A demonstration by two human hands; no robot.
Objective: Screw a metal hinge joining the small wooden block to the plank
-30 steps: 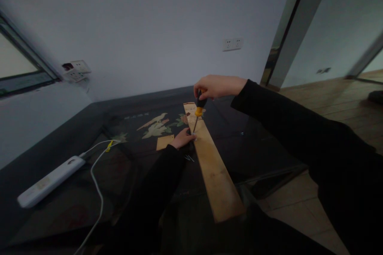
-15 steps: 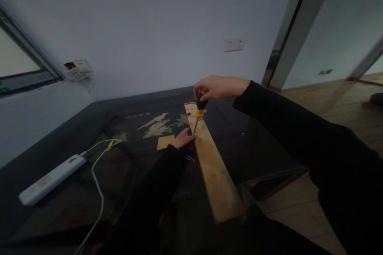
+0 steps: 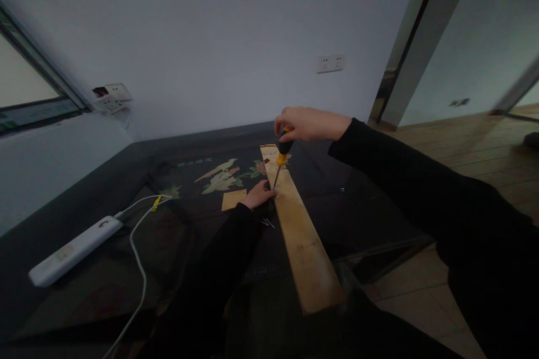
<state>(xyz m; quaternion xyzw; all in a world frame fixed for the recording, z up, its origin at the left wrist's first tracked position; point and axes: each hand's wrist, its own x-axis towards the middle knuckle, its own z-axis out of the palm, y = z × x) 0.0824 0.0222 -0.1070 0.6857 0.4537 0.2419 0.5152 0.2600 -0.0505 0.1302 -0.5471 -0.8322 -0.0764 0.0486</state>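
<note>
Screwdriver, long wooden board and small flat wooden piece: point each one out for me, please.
Screwdriver (image 3: pixel 281 159): head view, on the yellow collar below its dark handle.
Long wooden board (image 3: pixel 304 235): head view, mid-face, on its upper surface.
Small flat wooden piece (image 3: pixel 232 200): head view, on its upper face.

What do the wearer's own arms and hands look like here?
The left hand and right hand are bare, ungloved. A long black fabric left sleeve and a matching long black fabric right sleeve reach down to the wrists; no markings can be made out on either.
</note>
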